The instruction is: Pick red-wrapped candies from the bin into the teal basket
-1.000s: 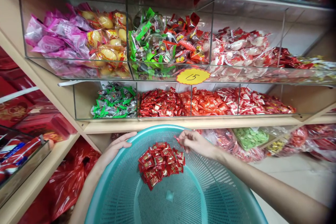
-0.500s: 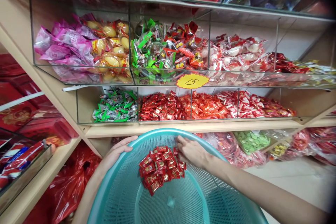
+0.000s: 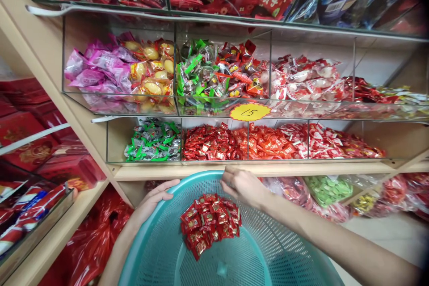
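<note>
A large teal plastic basket (image 3: 147, 223) with perforated walls stands tilted in front of me. On its left rim rests my left hand (image 3: 157, 199), with the fingers over the outer edge and holding it. My right hand (image 3: 243, 185) is at the far rim, loosely curled with the fingers pointing down; I see nothing in it, and whether it touches the rim is unclear. Inside the basket lies a pile of small red-wrapped candies (image 3: 211, 223), below and left of my right hand. The same sort of red candies (image 3: 212, 143) fills a clear compartment on the lower shelf.
Clear bins hold purple packets (image 3: 107, 65), green-and-clear packets (image 3: 197, 69) and orange-red candies (image 3: 268, 140). A yellow price tag (image 3: 250, 111) reads 15. The wooden shelf edge (image 3: 284, 170) lies just beyond the basket. Red plastic bags (image 3: 90, 241) sit at left, bagged sweets (image 3: 328, 190) at right.
My right hand has risen from beside the candy pile inside the basket to the far rim. My left hand keeps its hold, and the view has shifted slightly.
</note>
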